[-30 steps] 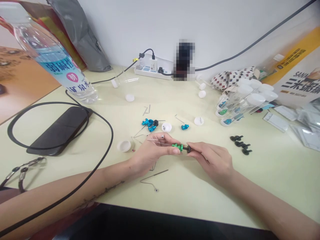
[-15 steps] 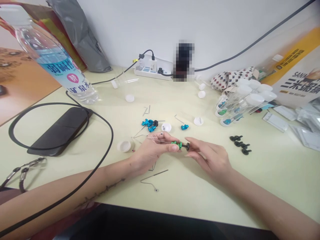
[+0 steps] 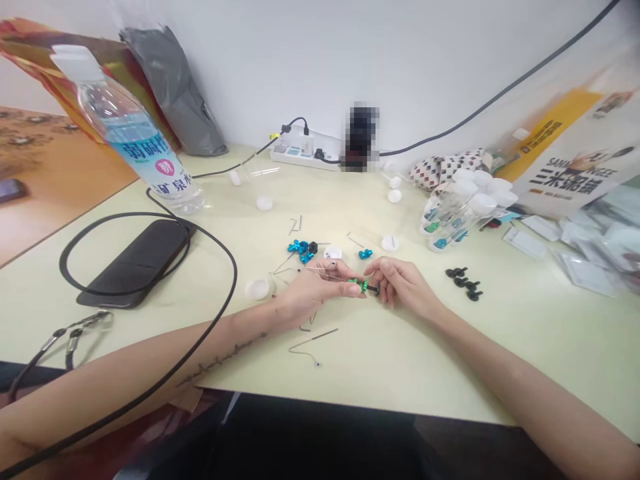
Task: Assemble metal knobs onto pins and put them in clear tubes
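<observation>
My left hand (image 3: 320, 288) pinches a small green metal part (image 3: 358, 285) together with a thin wire that runs back across its fingers. My right hand (image 3: 400, 284) is closed on the black end piece (image 3: 374, 289) at the right end of the green part. Both hands rest on the pale yellow table (image 3: 400, 360), fingertips almost touching. Just behind them lie a cluster of blue parts (image 3: 301, 248), a single blue part (image 3: 365, 254) and small white caps (image 3: 333, 253).
Several black parts (image 3: 464, 283) lie right of my hands; a bent wire (image 3: 310, 343) lies near the front edge. Clear capped tubes (image 3: 463, 210) stand back right. A water bottle (image 3: 143, 157), a dark phone (image 3: 135, 263) inside a black cable loop (image 3: 220, 267) and a power strip (image 3: 305, 152) fill the left and back.
The view has pulled back and tilted up. My right hand's fingers have closed in on the black end piece, and both hands sit a little further from me.
</observation>
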The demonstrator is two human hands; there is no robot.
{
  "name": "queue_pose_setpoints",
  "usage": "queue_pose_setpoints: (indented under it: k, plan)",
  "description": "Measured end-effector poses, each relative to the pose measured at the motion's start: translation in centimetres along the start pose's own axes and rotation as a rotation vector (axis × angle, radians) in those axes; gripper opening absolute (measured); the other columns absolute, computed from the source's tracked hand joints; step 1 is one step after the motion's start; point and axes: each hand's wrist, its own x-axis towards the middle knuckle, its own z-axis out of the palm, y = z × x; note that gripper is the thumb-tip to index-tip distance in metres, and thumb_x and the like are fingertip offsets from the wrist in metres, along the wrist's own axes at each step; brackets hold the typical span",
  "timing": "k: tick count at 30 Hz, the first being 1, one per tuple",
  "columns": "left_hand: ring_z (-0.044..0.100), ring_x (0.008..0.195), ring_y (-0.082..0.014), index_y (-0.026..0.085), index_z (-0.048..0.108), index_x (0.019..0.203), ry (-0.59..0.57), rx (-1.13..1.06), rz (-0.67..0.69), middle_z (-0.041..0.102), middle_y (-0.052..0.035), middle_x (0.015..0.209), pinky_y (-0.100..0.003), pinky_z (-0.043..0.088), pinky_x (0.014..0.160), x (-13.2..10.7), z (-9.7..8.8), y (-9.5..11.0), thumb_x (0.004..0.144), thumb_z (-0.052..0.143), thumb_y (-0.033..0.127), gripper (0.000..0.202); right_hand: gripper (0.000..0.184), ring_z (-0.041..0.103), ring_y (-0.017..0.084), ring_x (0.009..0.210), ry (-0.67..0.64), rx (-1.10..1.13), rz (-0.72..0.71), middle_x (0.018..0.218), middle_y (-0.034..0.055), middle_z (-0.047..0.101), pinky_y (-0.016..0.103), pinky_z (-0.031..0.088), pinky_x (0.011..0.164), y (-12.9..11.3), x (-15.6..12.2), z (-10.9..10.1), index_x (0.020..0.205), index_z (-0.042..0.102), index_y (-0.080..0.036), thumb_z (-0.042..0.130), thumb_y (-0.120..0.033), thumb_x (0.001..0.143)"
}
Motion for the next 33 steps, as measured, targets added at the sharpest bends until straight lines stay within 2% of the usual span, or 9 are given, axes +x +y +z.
queue_pose_setpoints:
  k: [3,11,18,27,29,33]
  plan:
    - [0.068,0.074,-0.0155,0.011,0.066,0.075,-0.039,0.006,-0.028,0.070,-0.0020,0.074,-0.033,0.048,0.084,0.4,-0.2,0.1,0.062,0.079,0.014,0.019,0.049,0.050,0.007,0.038,-0.009,-0.052,-0.001,0.060,0.0007,0.060,0.015,0.037,0.032,0.1,0.4,-0.1,0.088,0.060,-0.014,0.037,-0.057,0.089]
    - [0.069,0.072,-0.0153,0.010,0.066,0.077,-0.083,-0.028,0.014,0.071,-0.0017,0.074,-0.027,0.050,0.076,1.5,-0.9,-0.1,0.062,0.079,0.015,0.021,0.046,0.046,0.005,0.035,0.032,-0.079,-0.024,0.057,-0.0021,0.057,0.014,0.034,0.030,0.4,1.0,0.0,0.089,0.060,-0.014,0.041,-0.056,0.088]
    - [0.070,0.072,-0.0159,0.010,0.063,0.074,-0.080,-0.047,0.030,0.072,-0.0024,0.074,-0.028,0.050,0.077,1.7,-1.1,-0.1,0.062,0.080,0.019,0.023,0.045,0.041,0.004,0.033,0.026,-0.115,-0.030,0.049,-0.0048,0.051,0.015,0.031,0.031,0.0,0.8,0.1,0.086,0.061,-0.014,0.040,-0.054,0.089]
    - [0.070,0.075,-0.0165,0.011,0.063,0.074,-0.058,-0.056,0.071,0.071,-0.0026,0.076,-0.030,0.050,0.081,1.8,-1.2,-0.1,0.062,0.079,0.022,0.023,0.042,0.042,0.005,0.038,0.022,-0.143,-0.063,0.056,-0.0030,0.053,0.015,0.032,0.033,0.4,0.8,0.3,0.078,0.058,-0.015,0.042,-0.053,0.088]
    - [0.070,0.076,-0.0166,0.010,0.063,0.074,-0.047,-0.053,0.089,0.071,-0.0030,0.076,-0.030,0.050,0.082,1.8,-1.2,0.0,0.062,0.079,0.022,0.023,0.042,0.043,0.006,0.039,0.035,-0.157,-0.082,0.059,-0.0022,0.054,0.015,0.032,0.032,0.4,0.8,0.3,0.083,0.058,-0.015,0.040,-0.053,0.089]
    - [0.069,0.073,-0.0152,0.010,0.063,0.074,-0.011,-0.041,0.122,0.071,-0.0039,0.075,-0.030,0.049,0.084,2.0,-1.2,0.2,0.064,0.078,0.024,0.023,0.038,0.047,0.006,0.039,0.115,-0.181,-0.154,0.070,-0.0014,0.056,0.016,0.035,0.032,0.3,0.5,0.4,0.107,0.053,-0.019,0.037,-0.050,0.091]
